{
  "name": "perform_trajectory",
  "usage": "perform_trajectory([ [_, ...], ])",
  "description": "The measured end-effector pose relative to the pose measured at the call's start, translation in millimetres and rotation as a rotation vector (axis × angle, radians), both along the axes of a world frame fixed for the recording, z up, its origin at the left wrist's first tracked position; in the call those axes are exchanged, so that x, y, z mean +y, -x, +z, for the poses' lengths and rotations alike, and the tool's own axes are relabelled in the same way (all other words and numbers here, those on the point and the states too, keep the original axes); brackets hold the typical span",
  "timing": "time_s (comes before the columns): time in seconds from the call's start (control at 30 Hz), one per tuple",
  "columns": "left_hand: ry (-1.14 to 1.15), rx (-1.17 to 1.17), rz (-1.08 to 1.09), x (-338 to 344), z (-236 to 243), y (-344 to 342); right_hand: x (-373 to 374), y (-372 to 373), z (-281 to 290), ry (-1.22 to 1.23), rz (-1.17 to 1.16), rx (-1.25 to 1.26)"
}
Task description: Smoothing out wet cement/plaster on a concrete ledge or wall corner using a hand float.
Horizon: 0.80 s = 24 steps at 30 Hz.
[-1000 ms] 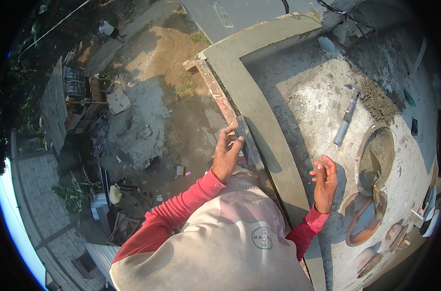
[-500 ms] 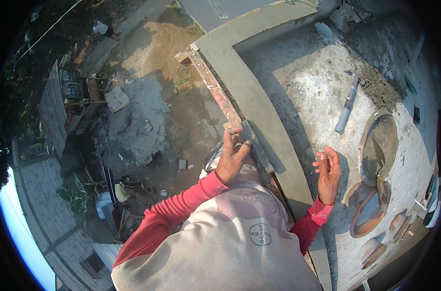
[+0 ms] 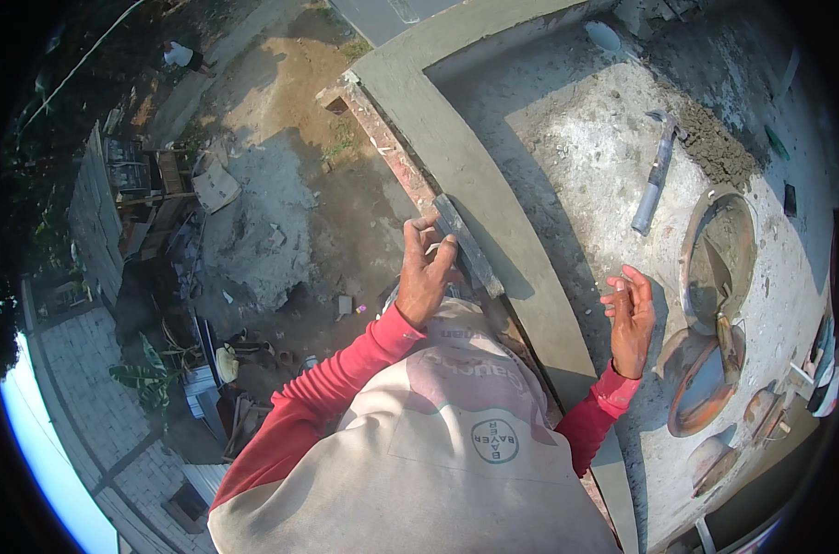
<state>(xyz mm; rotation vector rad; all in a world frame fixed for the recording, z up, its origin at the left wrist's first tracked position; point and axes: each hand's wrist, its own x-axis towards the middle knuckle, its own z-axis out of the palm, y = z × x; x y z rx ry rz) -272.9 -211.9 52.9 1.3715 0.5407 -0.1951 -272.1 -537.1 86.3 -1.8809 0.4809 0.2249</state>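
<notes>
My left hand [image 3: 419, 272] grips the left edge of a narrow grey board [image 3: 467, 244], which lies along the outer side of the smooth plastered wall top [image 3: 479, 157]. My right hand [image 3: 632, 328] is raised over the inner side of the wall, empty, with its fingers apart and loosely bent. Beyond it lie a hammer [image 3: 653, 185] with a grey handle, a pile of wet mortar [image 3: 715, 148], and an oval basin [image 3: 692, 249] with mortar and a trowel [image 3: 715, 268] in it. A second orange-rimmed basin [image 3: 680, 415] sits below that.
A rough brick edge [image 3: 392, 148] runs outside the wall top, above a drop to a dirt yard [image 3: 281, 74]. Down there are sheds [image 3: 143, 203], debris, a block wall [image 3: 92, 369] and a distant person [image 3: 184, 57] in a white top.
My left hand and the grey board have moved up a little along the wall edge. My right hand stays raised with fingers apart. The whole view has shifted slightly.
</notes>
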Motion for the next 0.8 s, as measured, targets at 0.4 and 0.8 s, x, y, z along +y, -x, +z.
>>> perform_trajectory([
  [0.4, -0.104, -0.217, 0.347, 144.1, -13.9, -155.1, -13.2, -9.6, -5.5, 0.009, 0.081, -0.061],
  [0.8, -0.067, -0.103, 0.218, 19.6, -24.8, -37.4, -11.6, -1.5, -20.5, -0.041, 0.059, 0.004],
])
